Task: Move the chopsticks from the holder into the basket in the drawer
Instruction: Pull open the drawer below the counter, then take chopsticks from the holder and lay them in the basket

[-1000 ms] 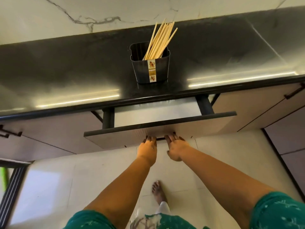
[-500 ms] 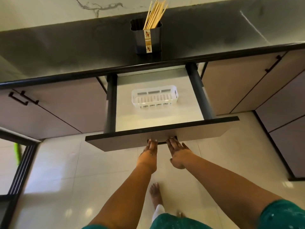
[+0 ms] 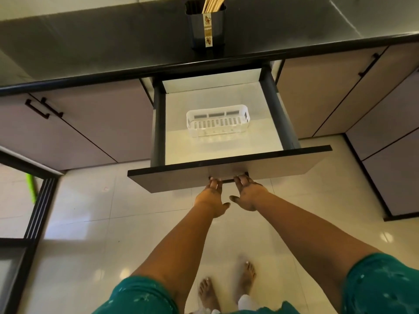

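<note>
- Dark polished stone countertop [image 3: 90, 41] carries a black plastic holder [image 3: 205, 26] near its front edge, pale wooden chopsticks [image 3: 213, 3] standing inside.
- Below, the open white-lined drawer [image 3: 226, 152] holds a white slotted plastic basket [image 3: 217, 123] mid-floor.
- Left hand [image 3: 212, 198] and right hand [image 3: 247, 196] curl their fingers around the drawer's black handle [image 3: 227, 180].

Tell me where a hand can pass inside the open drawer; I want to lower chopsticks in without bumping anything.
The drawer floor is bare all round the white basket: a broad strip between it and the drawer front, narrower lanes beside each dark side wall, and a patch behind it. The basket itself looks empty. Both hands, left and right, crowd the handle.
</note>
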